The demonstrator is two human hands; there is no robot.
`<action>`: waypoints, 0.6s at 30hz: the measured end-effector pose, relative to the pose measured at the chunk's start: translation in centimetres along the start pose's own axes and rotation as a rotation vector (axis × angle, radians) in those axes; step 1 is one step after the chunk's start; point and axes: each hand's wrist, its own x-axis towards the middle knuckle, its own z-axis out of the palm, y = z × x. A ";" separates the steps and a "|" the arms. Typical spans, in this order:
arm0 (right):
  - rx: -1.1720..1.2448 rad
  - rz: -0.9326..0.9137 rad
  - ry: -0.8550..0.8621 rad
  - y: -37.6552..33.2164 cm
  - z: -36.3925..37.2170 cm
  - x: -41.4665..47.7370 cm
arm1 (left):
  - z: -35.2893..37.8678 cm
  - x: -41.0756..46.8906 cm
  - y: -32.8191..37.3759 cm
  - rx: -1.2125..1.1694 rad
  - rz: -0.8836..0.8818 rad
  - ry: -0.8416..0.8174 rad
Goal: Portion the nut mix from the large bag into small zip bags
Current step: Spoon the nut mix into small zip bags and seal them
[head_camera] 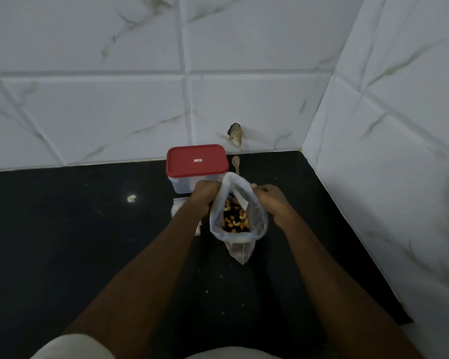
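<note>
A large clear plastic bag (257, 224) stands on the black counter (88, 229), its mouth spread wide. Cashews and dark pieces of nut mix (235, 218) show inside. My left hand (206, 196) grips the left rim of the bag. My right hand (271, 200) pinches the right rim. A small stack of clear zip bags (178, 207) lies on the counter just left of the bag, partly hidden under my left forearm.
A clear container with a red lid (197, 161) stands behind the bag, against the tiled wall. A wooden spoon (236, 163) lies to its right. White marble-look tiled walls meet in a corner at the back right. A few crumbs dot the counter.
</note>
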 end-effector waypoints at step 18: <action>-0.203 -0.514 -0.033 2.2 -0.5 1.6 | 0.3 1.3 -1.1 0.392 0.417 -0.222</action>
